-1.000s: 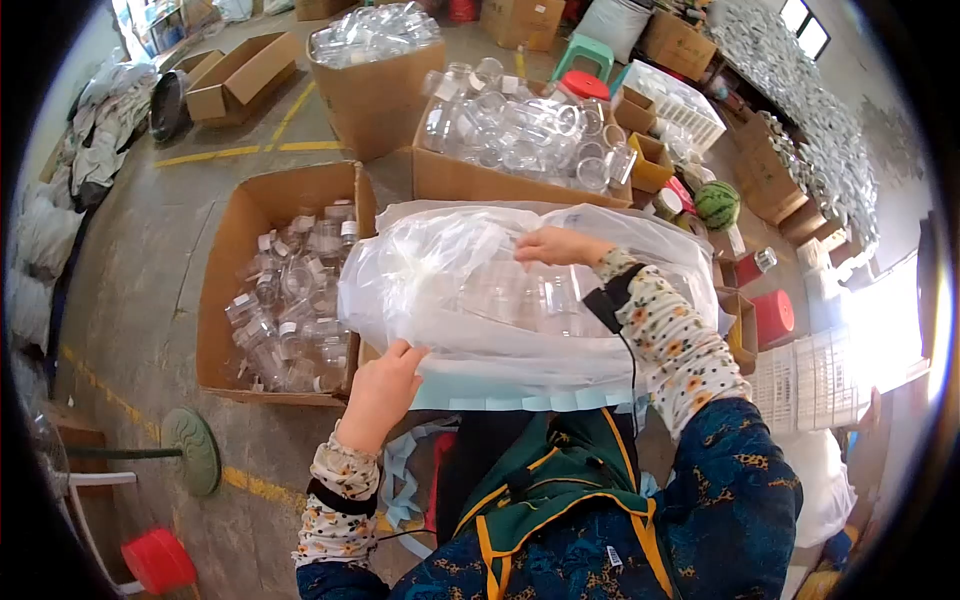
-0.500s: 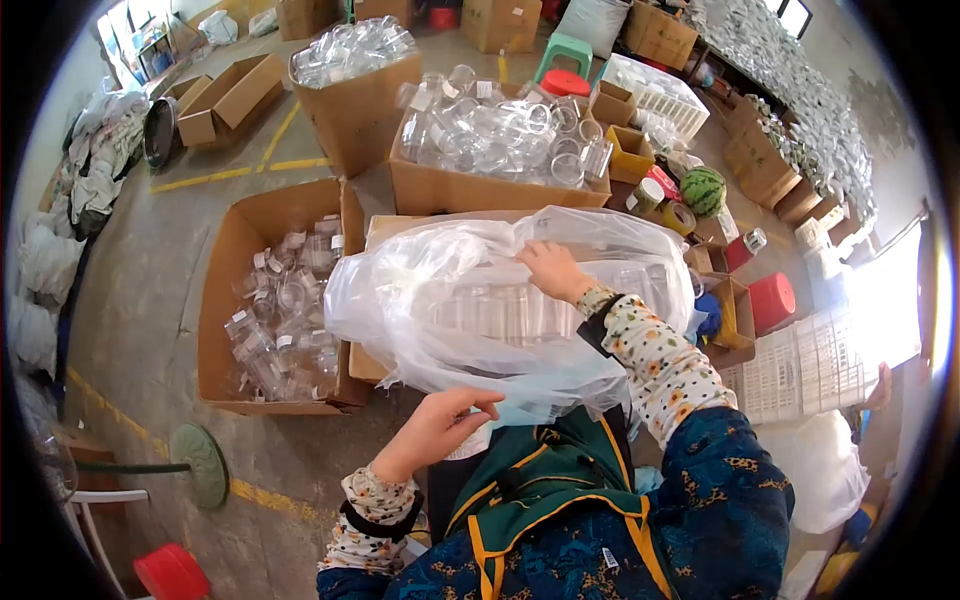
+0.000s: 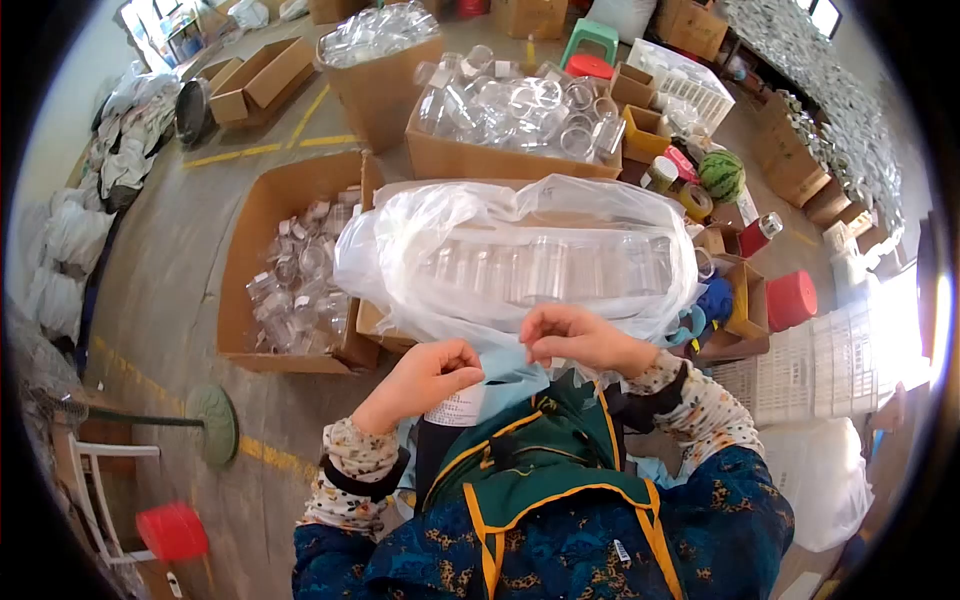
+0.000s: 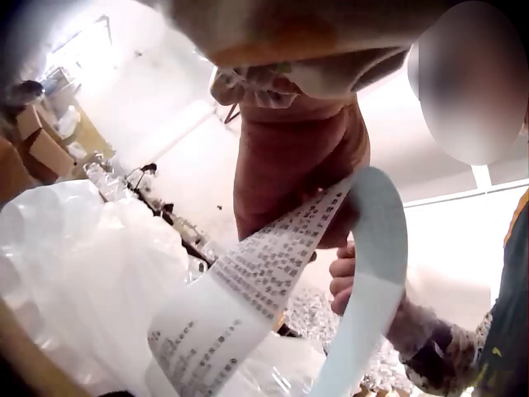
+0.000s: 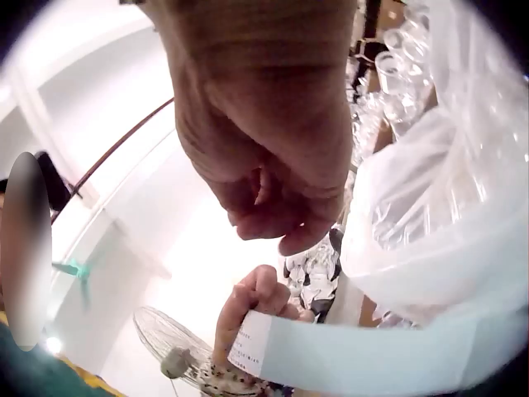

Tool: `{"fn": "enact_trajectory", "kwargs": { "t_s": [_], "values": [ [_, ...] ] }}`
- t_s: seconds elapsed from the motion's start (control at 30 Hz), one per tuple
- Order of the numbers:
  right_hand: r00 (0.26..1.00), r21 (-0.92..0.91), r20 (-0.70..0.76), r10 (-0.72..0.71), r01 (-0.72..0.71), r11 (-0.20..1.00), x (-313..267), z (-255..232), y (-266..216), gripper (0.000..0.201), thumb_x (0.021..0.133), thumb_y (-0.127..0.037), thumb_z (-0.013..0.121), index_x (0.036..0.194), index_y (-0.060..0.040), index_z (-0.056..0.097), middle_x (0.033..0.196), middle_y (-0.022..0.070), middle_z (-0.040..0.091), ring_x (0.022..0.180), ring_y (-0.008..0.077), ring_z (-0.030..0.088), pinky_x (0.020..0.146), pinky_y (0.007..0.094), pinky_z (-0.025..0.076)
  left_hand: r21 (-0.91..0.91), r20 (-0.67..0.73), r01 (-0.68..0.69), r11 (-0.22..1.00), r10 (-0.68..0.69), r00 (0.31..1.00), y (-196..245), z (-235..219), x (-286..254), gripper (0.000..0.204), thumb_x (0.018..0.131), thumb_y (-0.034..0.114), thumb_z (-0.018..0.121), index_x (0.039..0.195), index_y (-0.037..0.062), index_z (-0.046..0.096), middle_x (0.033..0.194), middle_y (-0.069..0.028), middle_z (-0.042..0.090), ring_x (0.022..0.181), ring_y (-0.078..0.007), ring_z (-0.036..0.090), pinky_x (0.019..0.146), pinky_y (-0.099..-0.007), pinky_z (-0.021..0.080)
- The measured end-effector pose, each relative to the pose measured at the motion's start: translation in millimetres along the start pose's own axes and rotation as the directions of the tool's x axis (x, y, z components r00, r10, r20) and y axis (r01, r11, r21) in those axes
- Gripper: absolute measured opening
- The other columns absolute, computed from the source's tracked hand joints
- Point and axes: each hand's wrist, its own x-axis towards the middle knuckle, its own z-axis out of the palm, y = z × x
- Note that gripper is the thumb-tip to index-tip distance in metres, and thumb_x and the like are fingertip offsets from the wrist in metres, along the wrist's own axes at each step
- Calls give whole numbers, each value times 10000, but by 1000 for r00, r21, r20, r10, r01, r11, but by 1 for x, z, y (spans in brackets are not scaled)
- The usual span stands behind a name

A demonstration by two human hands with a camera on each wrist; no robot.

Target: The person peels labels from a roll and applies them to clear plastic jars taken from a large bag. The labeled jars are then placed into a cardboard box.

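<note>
In the head view my left hand [image 3: 425, 380] pinches a strip of labels [image 3: 510, 380], pale blue on the back. The left wrist view shows small black print on the white label [image 4: 273, 256], and the strip loops down from the fingers. My right hand [image 3: 585, 340] is just to the right of the left hand, above the strip, its fingers loosely bent and nothing visible between them. Beyond both hands, a large translucent plastic bag [image 3: 420, 215] lies opened on a cardboard box, with clear plastic jars [image 3: 545, 270] lined up inside.
A carton [image 3: 240, 300] of loose jars stands at the left. Behind the bag is another carton [image 3: 500, 160] heaped with clear jars. At the right are a watermelon [image 3: 721, 176], a red stool [image 3: 790, 298] and a white crate [image 3: 800, 370]. A green round base [image 3: 212, 425] stands at lower left.
My right hand has come back from over the bagged jars to beside the left hand. The left hand has moved from the bag's front edge and now shows the label strip.
</note>
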Motion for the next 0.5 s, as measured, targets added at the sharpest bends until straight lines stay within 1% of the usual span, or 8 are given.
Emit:
{"fn": "enact_trajectory", "kwargs": {
  "t_s": [0.07, 0.17, 0.23, 0.3, 0.37, 0.4, 0.43, 0.5],
  "values": [
    [983, -237, -31, -182, 170, 957, -6, 6, 0, 393, 869, -79, 592, 1231, -17, 452, 995, 74, 568, 916, 138, 543, 833, 267, 440, 78, -34, -35, 996, 38, 999, -4, 9, -1, 122, 847, 90, 618, 892, -13, 569, 686, -4, 536, 611, -52, 444, 544, -220, 380],
    [961, -476, 64, -269, 266, 838, 0, 35, -10, 587, 848, -80, 618, 1360, -45, 334, 1059, 109, 576, 947, 155, 530, 860, 284, 427, 174, -96, -172, 970, 190, 977, 6, 32, 4, 95, 846, 68, 614, 879, -11, 574, 688, 10, 552, 611, -48, 450, 543, -205, 383],
    [983, -443, 53, -178, 183, 878, 1, 42, -1, 707, 833, -81, 630, 1424, -88, 243, 1109, 130, 573, 935, 154, 523, 868, 294, 425, 229, -245, -322, 918, 375, 894, 21, 41, 6, 86, 842, 62, 618, 872, -6, 576, 694, -2, 562, 604, -60, 459, 538, -212, 390],
    [998, -290, 12, -57, 58, 955, 0, 43, -2, 684, 835, -81, 624, 1416, -105, 264, 1103, 123, 578, 924, 151, 533, 854, 294, 427, 260, -259, -284, 923, 350, 900, 19, 30, 0, 112, 832, 86, 638, 880, 3, 582, 688, -1, 560, 610, -66, 467, 555, -218, 401],
    [999, -338, -7, 42, -42, 940, -14, 33, -15, 662, 840, -38, 623, 1408, -77, 284, 1078, 93, 580, 975, 114, 541, 849, 258, 424, 309, -23, -33, 950, 42, 999, 14, 10, -10, 157, 822, 125, 655, 895, 3, 588, 720, 11, 568, 663, -58, 480, 601, -218, 409],
    [1000, -383, 23, -4, 13, 924, -20, 27, -13, 617, 840, -37, 620, 1384, -77, 332, 1066, 84, 578, 950, 114, 546, 847, 261, 426, 93, 110, 21, 995, -32, 993, 14, 5, -16, 176, 813, 143, 660, 897, 1, 599, 771, 26, 576, 725, -46, 487, 650, -214, 408],
    [997, -423, 55, -47, 66, 904, -23, 25, -10, 574, 840, -36, 617, 1361, -77, 379, 1053, 74, 575, 925, 114, 551, 845, 264, 429, 83, 104, 24, 996, -32, 994, 11, 3, -19, 176, 813, 143, 660, 897, 1, 599, 771, 26, 576, 725, -46, 487, 650, -214, 408],
    [997, -479, 68, -45, 72, 875, -25, 28, -8, 506, 811, -40, 652, 1287, -67, 481, 1052, 71, 573, 943, 157, 557, 852, 293, 436, -125, 305, 84, 989, -42, 951, 2, 2, -22, 167, 807, 134, 662, 887, -1, 603, 804, 37, 574, 757, -41, 487, 674, -207, 405]
  ]
}}
